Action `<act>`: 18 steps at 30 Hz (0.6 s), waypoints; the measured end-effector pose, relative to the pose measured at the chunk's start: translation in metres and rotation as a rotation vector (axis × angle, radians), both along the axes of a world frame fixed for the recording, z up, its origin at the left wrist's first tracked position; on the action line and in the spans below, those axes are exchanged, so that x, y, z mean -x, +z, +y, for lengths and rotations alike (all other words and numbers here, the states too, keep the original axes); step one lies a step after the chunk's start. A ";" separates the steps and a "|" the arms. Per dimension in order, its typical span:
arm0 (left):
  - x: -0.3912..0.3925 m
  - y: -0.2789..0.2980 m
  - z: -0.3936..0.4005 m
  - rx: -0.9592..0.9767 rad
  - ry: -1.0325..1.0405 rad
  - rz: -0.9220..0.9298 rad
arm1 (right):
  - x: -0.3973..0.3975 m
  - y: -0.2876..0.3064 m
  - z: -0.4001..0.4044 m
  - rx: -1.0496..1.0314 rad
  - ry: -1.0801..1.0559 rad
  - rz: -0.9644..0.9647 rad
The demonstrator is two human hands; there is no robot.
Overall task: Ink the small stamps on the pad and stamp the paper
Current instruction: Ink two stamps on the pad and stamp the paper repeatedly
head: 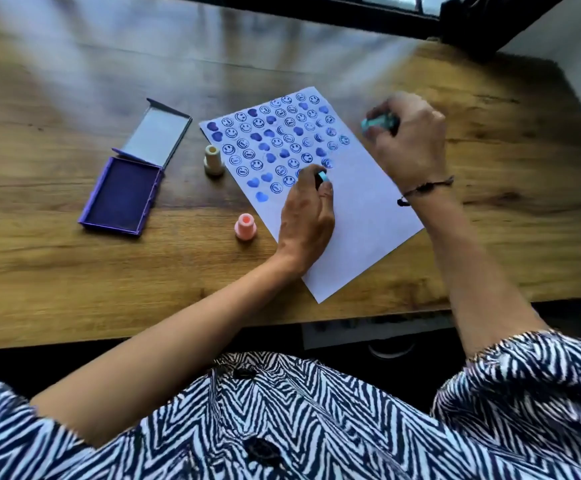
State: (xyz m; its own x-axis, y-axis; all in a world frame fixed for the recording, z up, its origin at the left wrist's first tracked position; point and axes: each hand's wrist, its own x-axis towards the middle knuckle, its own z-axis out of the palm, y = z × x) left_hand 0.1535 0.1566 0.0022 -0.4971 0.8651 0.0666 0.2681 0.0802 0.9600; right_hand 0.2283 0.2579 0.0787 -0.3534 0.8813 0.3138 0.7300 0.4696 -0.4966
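Centre frame: left hand pinches a small light-blue stamp at its fingertips, on the white stamped paper sheet. Right hand, upper right, blurred, grips a teal stamp. Open purple ink pad left.

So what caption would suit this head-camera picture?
Left hand presses a blue stamp onto the paper; right hand holds another; ink pad open.
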 end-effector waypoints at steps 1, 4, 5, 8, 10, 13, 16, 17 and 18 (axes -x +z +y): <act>0.000 0.001 0.000 0.000 -0.001 -0.001 | -0.008 0.006 -0.005 -0.018 -0.034 0.062; 0.000 0.002 0.000 -0.002 0.007 -0.019 | -0.021 0.009 -0.021 0.052 -0.067 0.123; 0.000 0.003 0.000 -0.010 0.017 -0.022 | -0.022 0.006 -0.026 0.094 -0.064 0.129; 0.002 0.005 0.000 -0.034 0.051 -0.017 | -0.020 -0.006 -0.040 0.209 -0.047 0.157; 0.001 0.007 -0.001 -0.039 0.069 -0.026 | -0.017 -0.014 -0.046 0.225 -0.052 0.173; 0.002 0.009 -0.002 -0.029 0.096 -0.055 | -0.014 -0.019 -0.052 0.233 -0.059 0.210; 0.000 0.011 -0.007 -0.029 0.102 -0.083 | -0.014 -0.019 -0.052 0.264 -0.065 0.252; -0.001 0.011 -0.009 -0.027 0.101 -0.099 | -0.014 -0.020 -0.052 0.277 -0.069 0.266; -0.002 0.012 -0.011 -0.022 0.099 -0.120 | -0.015 -0.021 -0.052 0.292 -0.071 0.283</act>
State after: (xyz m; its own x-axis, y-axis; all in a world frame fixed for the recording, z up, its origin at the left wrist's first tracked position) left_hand 0.1554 0.1452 0.0144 -0.5851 0.8108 0.0199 0.1429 0.0789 0.9866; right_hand 0.2432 0.2059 0.0578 -0.2244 0.9668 0.1226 0.5709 0.2324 -0.7874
